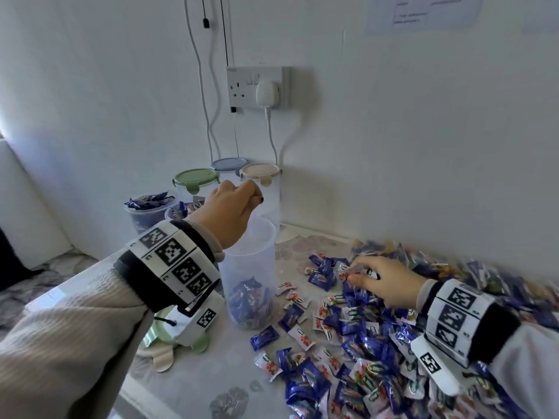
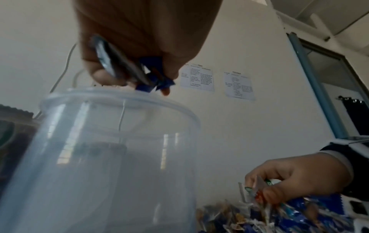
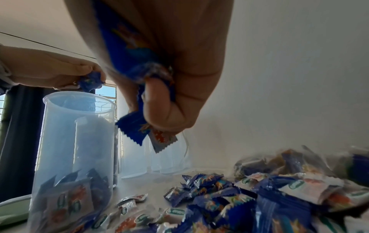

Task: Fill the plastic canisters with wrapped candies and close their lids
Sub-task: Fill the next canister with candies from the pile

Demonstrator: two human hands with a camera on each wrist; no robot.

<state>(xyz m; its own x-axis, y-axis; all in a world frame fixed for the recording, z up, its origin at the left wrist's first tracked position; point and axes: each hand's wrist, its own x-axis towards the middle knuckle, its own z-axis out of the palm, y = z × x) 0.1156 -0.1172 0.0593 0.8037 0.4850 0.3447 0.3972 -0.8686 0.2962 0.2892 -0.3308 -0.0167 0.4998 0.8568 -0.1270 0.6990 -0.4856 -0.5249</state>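
My left hand is bunched around blue-wrapped candies right above the mouth of the open canister, which is partly filled. My right hand, well apart to the other side, pinches more wrappers over the candy pile.

we see the open canister standing on the table, some candies in its bottom. left hand hangs above its mouth, right hand sits on the candy pile spread to its right. three lidded canisters stand behind by the wall, two filled lidless ones left of it, loose lids front-left under the left wrist.
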